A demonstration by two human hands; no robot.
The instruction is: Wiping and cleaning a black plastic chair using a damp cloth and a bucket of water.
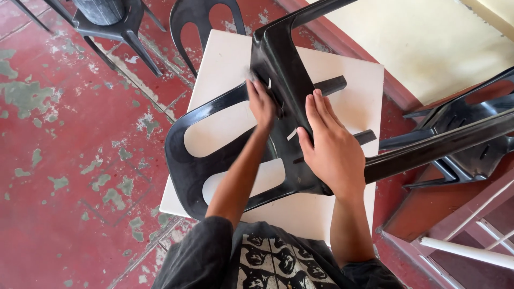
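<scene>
A black plastic chair (278,69) lies tipped over on a small white square table (225,59), its curved backrest hanging off the near left edge and its legs pointing right and up. My left hand (261,101) presses against the underside of the seat, fingers together and slightly blurred; whether it holds anything I cannot tell. Flat on the same underside, a little to the right, rests my right hand (331,147) with fingers extended and nothing in it.
Another black chair (201,24) stands behind the table, a third (115,29) at the top left with a dark bin on it. A fourth black chair (466,134) lies at the right by a red-and-cream wall. The floor (64,160) is worn red paint.
</scene>
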